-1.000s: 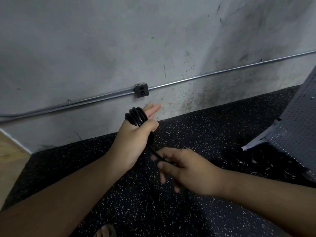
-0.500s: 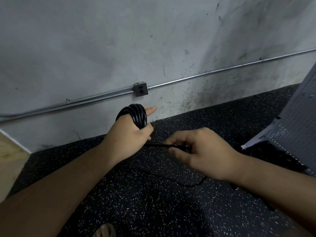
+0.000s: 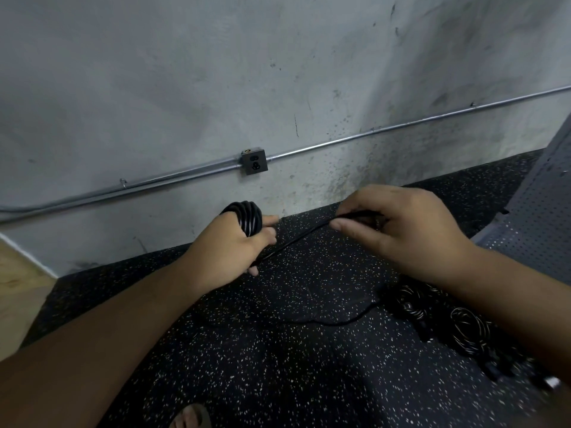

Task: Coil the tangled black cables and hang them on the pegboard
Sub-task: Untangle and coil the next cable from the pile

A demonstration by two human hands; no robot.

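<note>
A person's two bare hands work one black cable above a speckled black rubber floor (image 3: 278, 350) at the foot of a stained concrete wall (image 3: 185, 72). At far left, a patch of wooden flooring (image 3: 15, 288) meets the rubber. The left hand (image 3: 230, 250) is wrapped by one coil (image 3: 245, 217) of about five loops, wound around the palm, fingers curled over it. One taut strand of the black cable (image 3: 296, 239) runs from that hand up and right to the right hand (image 3: 401, 233), which pinches it between thumb and fingers. One metal conduit (image 3: 123, 188) crosses the wall through one outlet box (image 3: 254, 161). At lower right, a tangled pile of more cables (image 3: 457, 325) lies on the floor; their number cannot be told. One perforated grey pegboard (image 3: 537, 223) leans at the right edge.
</note>
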